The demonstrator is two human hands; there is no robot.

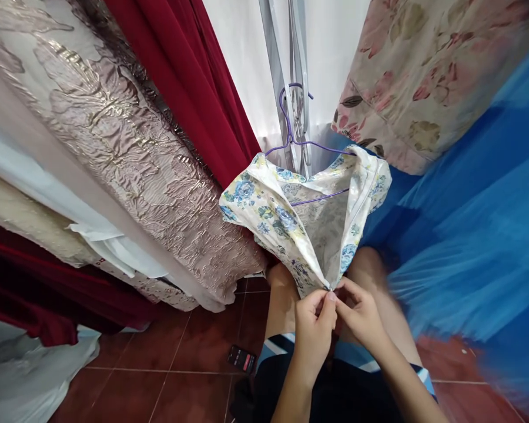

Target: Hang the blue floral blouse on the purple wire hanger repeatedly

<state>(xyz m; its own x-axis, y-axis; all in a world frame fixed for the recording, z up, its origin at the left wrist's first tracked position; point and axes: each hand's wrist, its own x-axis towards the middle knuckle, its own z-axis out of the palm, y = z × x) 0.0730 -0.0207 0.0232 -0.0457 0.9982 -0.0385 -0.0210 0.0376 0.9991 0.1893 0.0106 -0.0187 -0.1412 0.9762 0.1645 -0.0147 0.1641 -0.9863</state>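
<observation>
Hanging at left: we see a pink-and-gold brocade cloth [97, 135], then a dark red cloth [198, 88].
Floor tiles [158, 388]: we have a phone [241, 358] lying face up, screen lit.
Floral garment [286, 217]: ours sits on a purple hanger [290, 138] before our legs [283, 308], its opening parted in a V.
Left hand [316, 323]: we pinch the V's lower point.
Right hand [360, 311]: we pinch there too, just beside the left.
Right side: we see blue tulle [467, 223].
</observation>
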